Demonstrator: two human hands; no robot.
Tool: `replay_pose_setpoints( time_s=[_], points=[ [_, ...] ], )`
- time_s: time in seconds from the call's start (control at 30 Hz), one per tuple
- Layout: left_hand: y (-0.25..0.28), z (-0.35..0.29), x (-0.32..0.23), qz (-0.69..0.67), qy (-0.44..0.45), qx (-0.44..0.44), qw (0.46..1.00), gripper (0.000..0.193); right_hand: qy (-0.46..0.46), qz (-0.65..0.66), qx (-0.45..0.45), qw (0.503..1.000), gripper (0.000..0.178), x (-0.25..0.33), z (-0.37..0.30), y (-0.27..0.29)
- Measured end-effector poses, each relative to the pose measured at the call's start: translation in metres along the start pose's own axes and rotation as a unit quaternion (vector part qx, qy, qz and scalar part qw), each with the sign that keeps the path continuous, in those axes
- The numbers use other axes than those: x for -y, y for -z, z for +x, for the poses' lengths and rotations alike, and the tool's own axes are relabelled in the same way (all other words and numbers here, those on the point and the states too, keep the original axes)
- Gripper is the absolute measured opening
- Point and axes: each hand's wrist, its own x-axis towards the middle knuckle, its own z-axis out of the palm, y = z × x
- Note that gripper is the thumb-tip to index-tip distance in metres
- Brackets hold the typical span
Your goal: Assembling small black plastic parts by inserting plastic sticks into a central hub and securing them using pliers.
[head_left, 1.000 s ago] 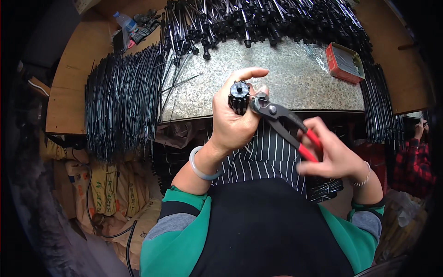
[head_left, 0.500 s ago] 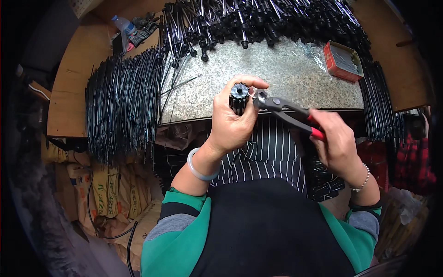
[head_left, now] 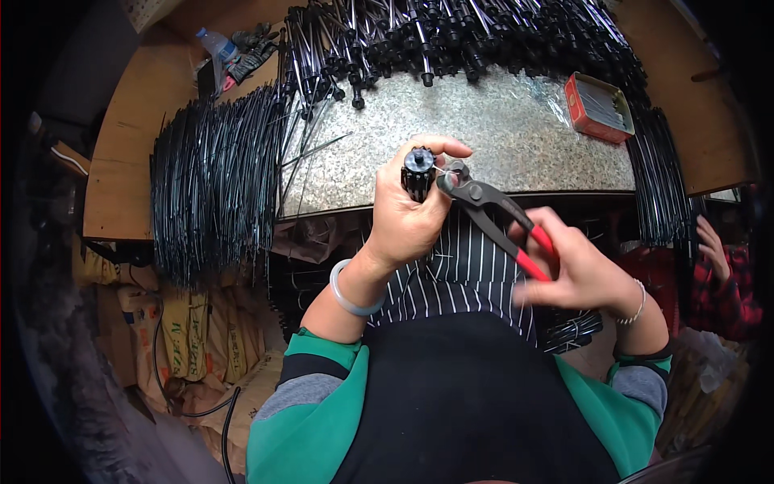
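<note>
My left hand [head_left: 399, 214], a pale bangle on its wrist, is closed around a black cylindrical piece with a greyish disc end [head_left: 418, 161]. Slim dark rods ring that piece, and my index finger stretches out past it. The red-handled pincers [head_left: 482, 200] are in my right hand [head_left: 576, 262], their handles spread apart. Their jaws are beside my left thumb, at a thin light strand next to the piece. Whether the jaws grip the strand, I cannot tell. My right fingers are slightly blurred around the handles.
Black rods with dark end fittings [head_left: 427, 48] heap along the table's back. Bundled dark rods [head_left: 214, 189] hang over its left edge, others [head_left: 661, 177] at the right. A red box of thin metal pieces [head_left: 597, 113] stands back right. Another person's hand [head_left: 711, 246] shows far right.
The pincers' handles have swung down toward me and spread wider, my right hand moving with them. My left hand has barely moved. Another person's hand has appeared at the far right.
</note>
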Motion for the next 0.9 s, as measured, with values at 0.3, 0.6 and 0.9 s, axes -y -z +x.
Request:
replay_pose_setpoints(
  time_s=[0.3, 0.6, 0.9],
  points=[
    [-0.004, 0.003, 0.000, 0.013, -0.006, 0.019, 1.000, 0.014, 0.118, -0.181, -0.077, 0.973, 0.055, -0.011, 0.003, 0.001],
    [-0.004, 0.004, 0.001, 0.002, -0.021, 0.040, 0.999, 0.011, 0.140, -0.303, -0.153, 0.930, 0.033, -0.006, -0.010, 0.012],
    [-0.006, 0.014, -0.009, 0.068, -0.021, 0.027, 0.997, 0.016, 0.078, -0.407, -0.162, 0.895, 0.029, 0.013, -0.011, 0.022]
  ],
)
